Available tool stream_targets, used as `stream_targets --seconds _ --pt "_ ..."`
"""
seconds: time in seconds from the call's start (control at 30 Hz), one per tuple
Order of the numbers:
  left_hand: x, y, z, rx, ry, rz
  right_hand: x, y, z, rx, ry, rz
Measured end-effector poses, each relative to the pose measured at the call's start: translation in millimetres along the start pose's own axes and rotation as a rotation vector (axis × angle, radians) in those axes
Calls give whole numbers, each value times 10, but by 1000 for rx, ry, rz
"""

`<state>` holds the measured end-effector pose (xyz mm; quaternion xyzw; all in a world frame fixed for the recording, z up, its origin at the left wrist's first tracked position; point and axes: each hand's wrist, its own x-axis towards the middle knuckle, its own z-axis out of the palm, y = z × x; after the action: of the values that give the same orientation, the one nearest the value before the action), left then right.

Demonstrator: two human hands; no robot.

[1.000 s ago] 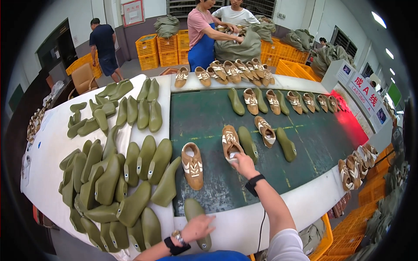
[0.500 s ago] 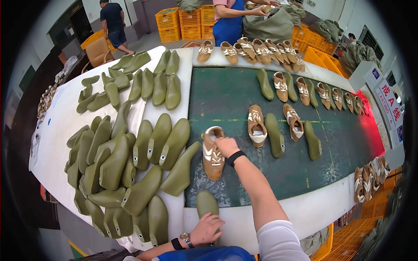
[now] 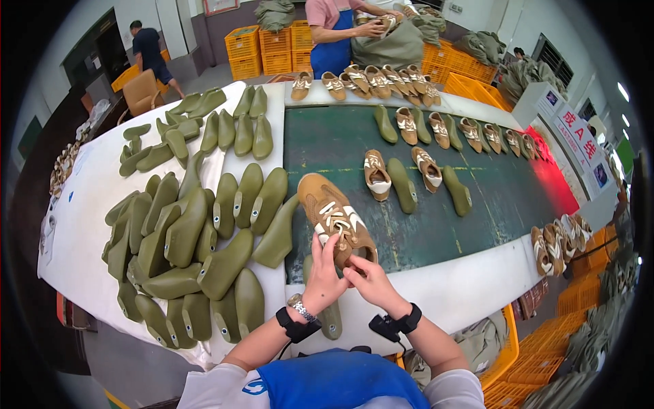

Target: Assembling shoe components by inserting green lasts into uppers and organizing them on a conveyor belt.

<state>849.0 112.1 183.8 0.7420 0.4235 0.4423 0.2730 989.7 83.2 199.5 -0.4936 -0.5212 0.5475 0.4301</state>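
Observation:
Close in front of me I hold a tan sneaker with white stripes and laces, its toe pointing away and to the left. My left hand grips its lace side near the ankle opening. At that opening my right hand is closed, fingers pinching the collar or tongue; which of the two I cannot tell. Beneath my hands, partly hidden, a green shoe last lies across the near edge of the table. Further up the green belt, two more sneakers alternate with green lasts.
On the white tabletop to my left, many green lasts lie heaped. Sneakers line the far ledge, and others stand at the right edge. Across the table, a person in a blue apron handles shoes. Orange crates stand behind.
The sneaker has been lifted from the belt, brought closer and turned toe-away. My left hand has left the shoe last and now holds the sneaker along with my right. The view has shifted.

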Motion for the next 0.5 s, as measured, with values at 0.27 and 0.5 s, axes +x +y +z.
stream_targets --seconds 0.27,0.5 --pt "-154 336 -321 -11 1 109 -690 -618 165 -1009 491 -529" --pt "-359 693 -629 114 -159 208 -780 -541 174 -881 442 -718"
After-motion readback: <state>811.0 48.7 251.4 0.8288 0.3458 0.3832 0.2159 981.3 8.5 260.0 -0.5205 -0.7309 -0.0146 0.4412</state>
